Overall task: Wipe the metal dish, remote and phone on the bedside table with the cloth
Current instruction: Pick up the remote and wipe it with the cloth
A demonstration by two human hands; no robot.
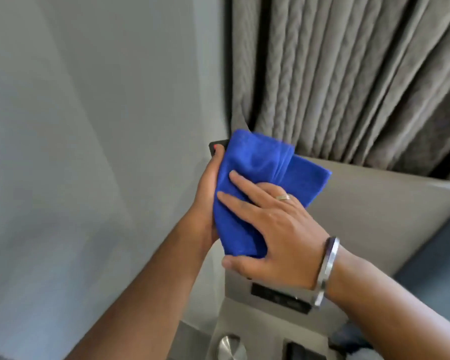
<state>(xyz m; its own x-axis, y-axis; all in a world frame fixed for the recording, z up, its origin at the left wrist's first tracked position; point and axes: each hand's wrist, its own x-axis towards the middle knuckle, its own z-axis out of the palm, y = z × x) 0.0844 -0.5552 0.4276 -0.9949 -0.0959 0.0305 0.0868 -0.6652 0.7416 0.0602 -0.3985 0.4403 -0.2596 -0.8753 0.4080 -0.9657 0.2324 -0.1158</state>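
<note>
My left hand (pixel 205 193) holds a black remote (pixel 217 147) upright in front of me; only its top end with a red button shows. A folded blue cloth (pixel 260 175) is draped over the rest of the remote. My right hand (pixel 276 229) presses the cloth flat against it, fingers spread, thumb under the cloth's lower edge. Below, on the bedside table (pixel 247 326), the round metal dish (pixel 230 348) lies at the bottom edge of view. A dark flat object (pixel 303 352), perhaps the phone, lies to its right, mostly cut off.
A grey wall fills the left side. Grey pleated curtains (pixel 348 74) hang at the upper right, above a padded grey headboard (pixel 374 211). A dark switch panel (pixel 278 297) sits on the panel below my right hand.
</note>
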